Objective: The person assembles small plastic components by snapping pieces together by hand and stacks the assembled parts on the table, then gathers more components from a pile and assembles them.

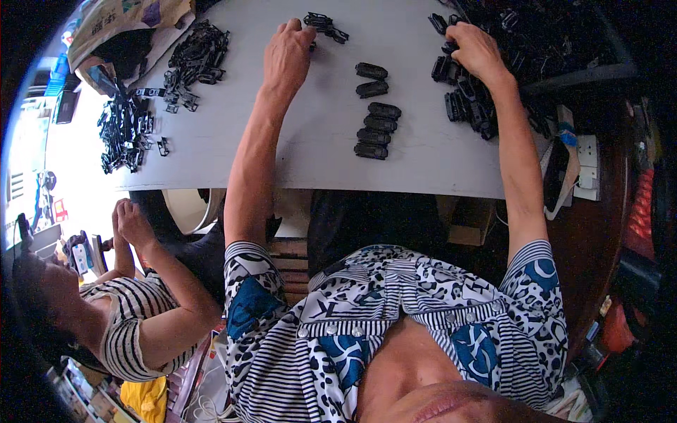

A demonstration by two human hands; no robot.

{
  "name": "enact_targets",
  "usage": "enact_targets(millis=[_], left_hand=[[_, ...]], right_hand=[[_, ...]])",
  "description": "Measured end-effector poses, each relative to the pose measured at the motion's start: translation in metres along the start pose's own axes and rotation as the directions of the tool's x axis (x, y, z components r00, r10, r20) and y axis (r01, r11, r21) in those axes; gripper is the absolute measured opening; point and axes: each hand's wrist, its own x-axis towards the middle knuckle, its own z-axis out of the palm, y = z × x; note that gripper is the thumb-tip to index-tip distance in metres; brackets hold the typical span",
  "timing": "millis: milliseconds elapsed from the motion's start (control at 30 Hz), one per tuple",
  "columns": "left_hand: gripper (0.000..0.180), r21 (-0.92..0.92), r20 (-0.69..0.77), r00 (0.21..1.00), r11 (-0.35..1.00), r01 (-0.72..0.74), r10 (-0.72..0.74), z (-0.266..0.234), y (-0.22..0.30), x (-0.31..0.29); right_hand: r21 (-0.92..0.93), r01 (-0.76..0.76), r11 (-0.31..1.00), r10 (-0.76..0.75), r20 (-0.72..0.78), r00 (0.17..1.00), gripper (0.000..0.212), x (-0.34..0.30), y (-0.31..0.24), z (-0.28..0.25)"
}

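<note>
Six black pieces (381, 123) line up toward the near edge of the surface (303, 155); left heap (201, 53) and right heap (479, 113) remain. Left hand (288, 53) farther back, right hand (478, 53) at right heap: both grips curled, contents unclear.

No wording can be read with certainty. At the far left corner of the table (310, 151), an open pale sack (104, 29) carries large grey printed characters and purple patches; the creased side bends the print and the picture's rim cuts into it. The wearer's patterned shirt (391, 296) has bold black letter-like shapes among its spots and stripes, the clearest on the left breast. Beyond the table's left edge, a small red-and-white patch (61, 209) is too small and washed out to make out. On the black plastic casings (372, 135) near the table's front edge, any marking is too small to tell.
</note>
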Motion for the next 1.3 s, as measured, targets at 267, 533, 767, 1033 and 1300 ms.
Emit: enact_targets(millis=[267, 533, 767, 1033, 1300], left_hand=[[0.026, -0.857, 0.134, 0.942, 0.441, 0.267, -0.309, 0.005, 0.023, -0.005], [0.028, -0.671, 0.073, 0.952, 0.691, 0.268, -0.299, 0.020, 0.033, -0.008], [0.029, -0.543, 0.015, 0.970, 0.813, 0.210, -0.241, 0.024, 0.031, -0.012], [0.028, -0.505, -0.075, 0.980, 0.854, 0.123, -0.186, 0.030, 0.034, -0.012], [0.026, -0.427, -0.047, 0.987, 0.896, 0.120, -0.155, 0.028, 0.038, -0.011]], right_hand=[[0.406, 0.112, 0.907, -0.110, -0.029, 0.994, 0.027, 0.011, -0.015, 0.008], [0.262, 0.140, 0.955, -0.063, -0.281, 0.958, 0.027, 0.008, -0.009, 0.017], [0.275, 0.065, 0.959, -0.020, -0.164, 0.986, 0.020, 0.004, -0.022, 0.005], [0.257, 0.138, 0.956, -0.061, -0.285, 0.957, 0.015, 0.015, -0.006, 0.028], [0.480, 0.230, 0.847, -0.172, -0.163, 0.971, 0.022, 0.036, -0.059, 0.016]])
